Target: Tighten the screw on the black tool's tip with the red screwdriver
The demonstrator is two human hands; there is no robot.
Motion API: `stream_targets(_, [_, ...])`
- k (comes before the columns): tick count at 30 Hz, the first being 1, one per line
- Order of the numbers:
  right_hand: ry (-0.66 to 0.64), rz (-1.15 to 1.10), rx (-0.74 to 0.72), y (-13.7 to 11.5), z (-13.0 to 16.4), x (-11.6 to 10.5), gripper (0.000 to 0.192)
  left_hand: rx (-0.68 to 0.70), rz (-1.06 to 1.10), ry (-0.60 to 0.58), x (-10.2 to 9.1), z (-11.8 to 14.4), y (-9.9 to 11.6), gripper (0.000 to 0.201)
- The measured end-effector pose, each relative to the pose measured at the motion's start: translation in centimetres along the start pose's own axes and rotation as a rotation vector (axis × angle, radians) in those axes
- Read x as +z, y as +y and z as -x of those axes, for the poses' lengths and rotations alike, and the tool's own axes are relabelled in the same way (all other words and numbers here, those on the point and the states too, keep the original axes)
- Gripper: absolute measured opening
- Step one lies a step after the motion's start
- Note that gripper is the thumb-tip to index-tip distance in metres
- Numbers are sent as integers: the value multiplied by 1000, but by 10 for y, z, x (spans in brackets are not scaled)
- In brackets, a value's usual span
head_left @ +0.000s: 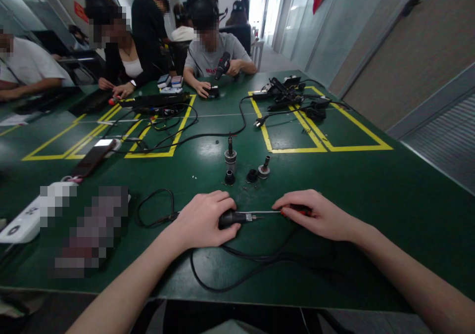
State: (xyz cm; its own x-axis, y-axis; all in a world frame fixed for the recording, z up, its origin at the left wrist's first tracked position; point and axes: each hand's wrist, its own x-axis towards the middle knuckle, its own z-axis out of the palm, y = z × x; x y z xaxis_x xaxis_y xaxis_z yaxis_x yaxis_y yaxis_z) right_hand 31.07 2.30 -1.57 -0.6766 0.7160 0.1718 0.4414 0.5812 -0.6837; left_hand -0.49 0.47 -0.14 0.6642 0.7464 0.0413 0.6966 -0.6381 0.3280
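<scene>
My left hand (pixel 204 220) grips a black cable connector (pixel 235 218) lying flat on the green table (pixel 371 195), its metal end pointing right. My right hand (pixel 315 215) holds a red-handled screwdriver (pixel 293 210); its thin shaft runs left and its tip meets the connector's metal end. A black cable (pixel 237 269) loops from the connector toward the table's front edge. Just beyond my hands stand several small connector parts: a tall metal piece (pixel 230 155), a black ring (pixel 229 177), a black cap (pixel 252 175) and a small metal fitting (pixel 264 168).
A phone (pixel 92 157) lies at the left, with a white device (pixel 25 217) nearer me. Yellow tape rectangles (pixel 326 148) mark the table. Cables and a power strip (pixel 285 96) sit at the back right. Several people work at the far side; one holds a power tool (pixel 222 66).
</scene>
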Motion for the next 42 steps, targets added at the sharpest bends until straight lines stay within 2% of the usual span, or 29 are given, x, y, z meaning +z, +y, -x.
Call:
stream_targets(8, [46, 14, -73, -2, 0, 1, 14, -5, 2, 7, 0, 0, 1, 11])
stream_targets(14, [35, 21, -80, -1, -2, 1, 22, -6, 13, 13, 0, 0, 1, 11])
stream_targets(17, [64, 5, -96, 1, -1, 1, 18, -4, 14, 9, 0, 1, 1, 12])
stream_targets(22, [91, -39, -38, 0, 1, 0, 14, -17, 12, -8, -2, 1, 2, 14])
stream_targets(30, [-1, -16, -2, -1, -1, 1, 28, -17, 11, -13, -2, 0, 2, 12])
stream_targets(38, [32, -42, -32, -3, -1, -2, 13, -5, 12, -14, -1, 0, 2, 11])
stream_targets(42, [10, -12, -53, -4, -3, -1, 16, -1, 10, -4, -1, 1, 2, 11])
